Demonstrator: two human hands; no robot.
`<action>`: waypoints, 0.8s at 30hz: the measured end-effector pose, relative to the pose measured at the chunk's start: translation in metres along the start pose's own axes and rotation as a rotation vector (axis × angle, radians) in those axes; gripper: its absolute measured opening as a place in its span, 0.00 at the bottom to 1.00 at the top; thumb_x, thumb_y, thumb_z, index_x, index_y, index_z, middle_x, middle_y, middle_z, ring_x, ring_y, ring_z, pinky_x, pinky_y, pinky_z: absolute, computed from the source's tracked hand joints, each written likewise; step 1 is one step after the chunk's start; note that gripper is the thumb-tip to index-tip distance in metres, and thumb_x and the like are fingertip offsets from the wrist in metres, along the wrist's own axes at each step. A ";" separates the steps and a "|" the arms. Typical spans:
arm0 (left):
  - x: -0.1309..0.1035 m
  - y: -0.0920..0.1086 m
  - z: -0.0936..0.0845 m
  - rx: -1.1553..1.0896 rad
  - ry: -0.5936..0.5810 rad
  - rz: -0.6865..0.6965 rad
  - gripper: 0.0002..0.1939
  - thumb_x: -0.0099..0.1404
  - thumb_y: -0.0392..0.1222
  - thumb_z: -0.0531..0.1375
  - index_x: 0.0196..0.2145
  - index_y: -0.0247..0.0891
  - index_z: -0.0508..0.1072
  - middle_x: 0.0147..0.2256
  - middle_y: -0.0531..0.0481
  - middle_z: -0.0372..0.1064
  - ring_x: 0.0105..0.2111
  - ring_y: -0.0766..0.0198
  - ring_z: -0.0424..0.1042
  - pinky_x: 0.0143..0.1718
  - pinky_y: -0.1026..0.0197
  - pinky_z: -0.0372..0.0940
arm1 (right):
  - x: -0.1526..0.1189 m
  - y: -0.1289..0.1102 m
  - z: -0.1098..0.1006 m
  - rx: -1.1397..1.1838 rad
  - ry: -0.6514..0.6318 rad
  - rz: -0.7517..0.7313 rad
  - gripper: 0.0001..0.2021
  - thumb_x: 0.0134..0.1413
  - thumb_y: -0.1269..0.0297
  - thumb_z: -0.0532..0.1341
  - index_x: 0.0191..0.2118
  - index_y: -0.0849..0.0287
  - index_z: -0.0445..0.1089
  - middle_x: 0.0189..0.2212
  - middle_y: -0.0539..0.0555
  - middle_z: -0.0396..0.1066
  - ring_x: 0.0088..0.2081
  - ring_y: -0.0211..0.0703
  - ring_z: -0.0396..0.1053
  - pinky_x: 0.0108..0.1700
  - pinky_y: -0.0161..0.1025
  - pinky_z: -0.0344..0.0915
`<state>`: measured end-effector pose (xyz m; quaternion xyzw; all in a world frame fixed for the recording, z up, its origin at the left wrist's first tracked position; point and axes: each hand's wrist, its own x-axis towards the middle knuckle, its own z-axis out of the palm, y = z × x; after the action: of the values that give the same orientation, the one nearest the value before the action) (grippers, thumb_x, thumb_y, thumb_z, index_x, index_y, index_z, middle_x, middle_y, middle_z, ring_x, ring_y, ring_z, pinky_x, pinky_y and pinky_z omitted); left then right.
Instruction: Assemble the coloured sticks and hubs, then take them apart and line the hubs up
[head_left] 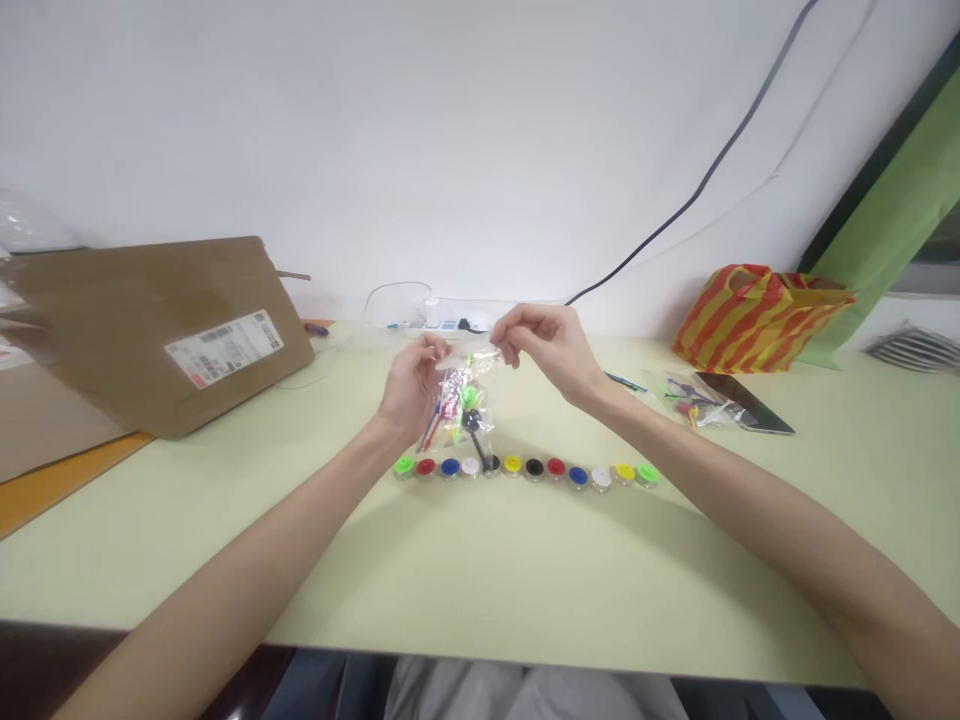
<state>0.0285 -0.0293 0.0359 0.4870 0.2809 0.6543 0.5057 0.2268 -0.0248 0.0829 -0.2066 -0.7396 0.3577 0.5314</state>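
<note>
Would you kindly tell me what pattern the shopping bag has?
The shopping bag has orange-red and yellow stripes, as the head view shows.

"What's in the middle?"

"The left hand (411, 390) and right hand (551, 352) pinch the top of a clear bag (486, 398) holding colourful pieces (470, 396)."

"Below it?"

"Twelve small round pots (534, 468) with coloured lids (556, 465), in a row on a pale green table (480, 570). Cardboard box (150, 320) at left; red-and-yellow striped bag (750, 325) at right."

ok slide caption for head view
Left hand and right hand hold a clear bag near a row of containers.
</note>
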 end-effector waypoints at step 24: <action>0.001 0.010 -0.001 0.213 0.034 0.184 0.19 0.57 0.49 0.75 0.39 0.37 0.75 0.32 0.45 0.81 0.33 0.54 0.82 0.39 0.55 0.76 | 0.005 0.014 -0.005 -0.317 -0.118 0.032 0.13 0.64 0.64 0.59 0.29 0.62 0.74 0.24 0.52 0.74 0.27 0.36 0.69 0.32 0.35 0.64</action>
<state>0.0239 -0.0317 0.0447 0.5506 0.3115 0.6725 0.3841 0.2290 -0.0108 0.0767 -0.2783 -0.8132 0.2567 0.4420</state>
